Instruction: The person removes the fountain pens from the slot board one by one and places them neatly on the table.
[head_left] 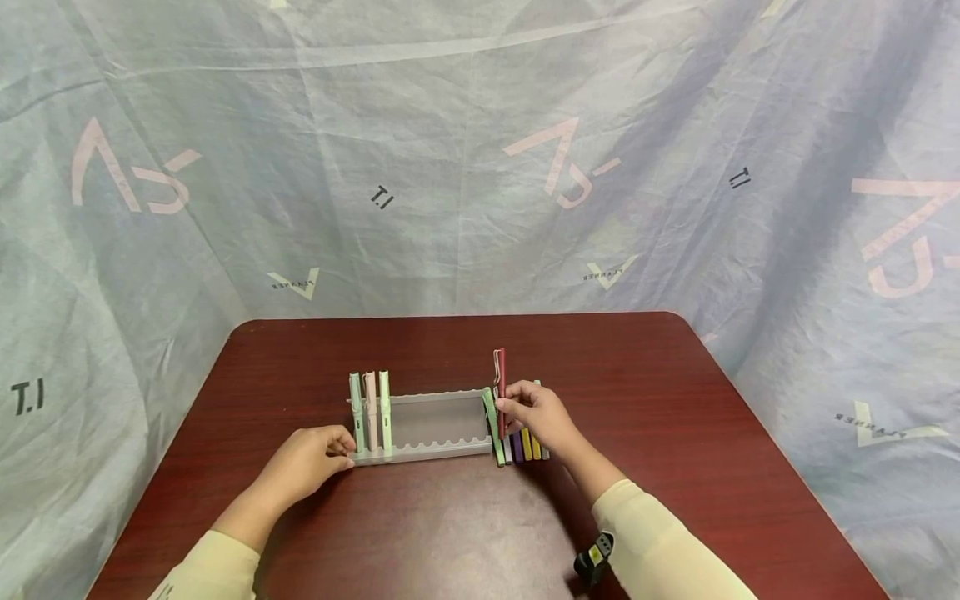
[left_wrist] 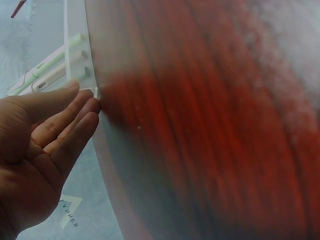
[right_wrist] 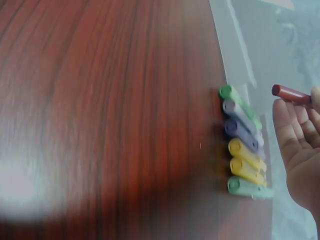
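My left hand (head_left: 307, 460) pinches the near left corner of a clear pen rack (head_left: 442, 452), thumb above and fingers at its edge in the left wrist view. Three capped pens lie side by side in the rack's left end: a grey-green pen (head_left: 356, 408), a pink pen (head_left: 371, 417) and a pale green pen (head_left: 386, 408). A dark red pen (head_left: 502, 371) is held between the thumb and fingers of my right hand (head_left: 546, 418), raised over the rack's right end. In the right wrist view its open-looking round end points away from the hand.
Beside the rack's right end lies a row of pens, among them a green pen (right_wrist: 228, 93), a purple pen (right_wrist: 240, 134) and a yellow pen (right_wrist: 245, 155). A black strap-like device (head_left: 594, 557) is by the right sleeve. Printed cloth (head_left: 465, 167) hangs behind the brown table (head_left: 675, 450).
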